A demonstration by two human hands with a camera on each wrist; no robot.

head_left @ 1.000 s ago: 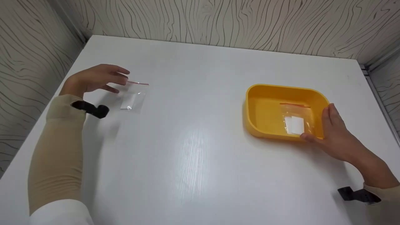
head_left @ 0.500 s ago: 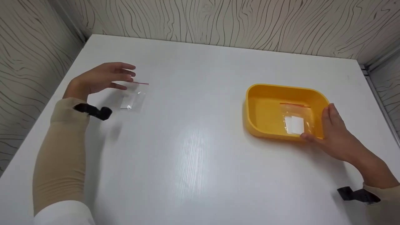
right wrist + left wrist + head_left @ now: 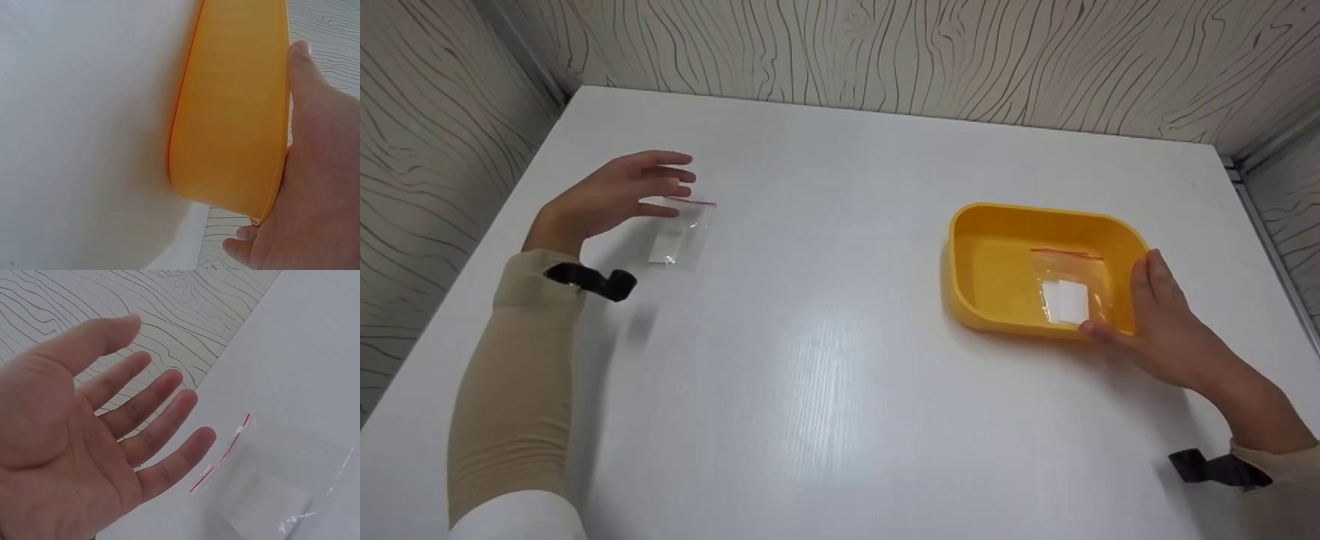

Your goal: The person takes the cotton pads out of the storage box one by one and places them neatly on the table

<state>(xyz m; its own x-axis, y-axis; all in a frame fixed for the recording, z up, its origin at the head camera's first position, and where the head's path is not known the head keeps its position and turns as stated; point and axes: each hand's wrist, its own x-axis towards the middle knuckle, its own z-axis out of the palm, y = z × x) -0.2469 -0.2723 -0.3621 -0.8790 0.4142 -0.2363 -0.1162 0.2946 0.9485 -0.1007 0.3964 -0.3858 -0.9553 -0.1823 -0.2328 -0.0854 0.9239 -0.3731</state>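
My left hand [image 3: 619,193] hovers beside and partly over a small clear zip bag [image 3: 694,238] with a red closure strip. Its fingers are spread and loosely extended, and the left wrist view shows the palm [image 3: 95,433] holding nothing. Inside that bag is a white rectangle [image 3: 664,247]. At the right stands a yellow plastic bin [image 3: 997,289], where clear zip bags [image 3: 1086,270] with red strips and white rectangles overlap. My right hand [image 3: 1174,341] holds the bin's near right corner, thumb at the front rim, fingers along the right side.
The white table [image 3: 817,360] carries both. A wood-grain patterned panel [image 3: 840,52] rises behind the table's far edge, with further panels at left and right. Each forearm wears a beige sleeve and a black wrist mount [image 3: 592,281].
My left hand has shifted a little to the right, farther over the zip bag on the table. The right hand and the yellow bin have stayed in place.
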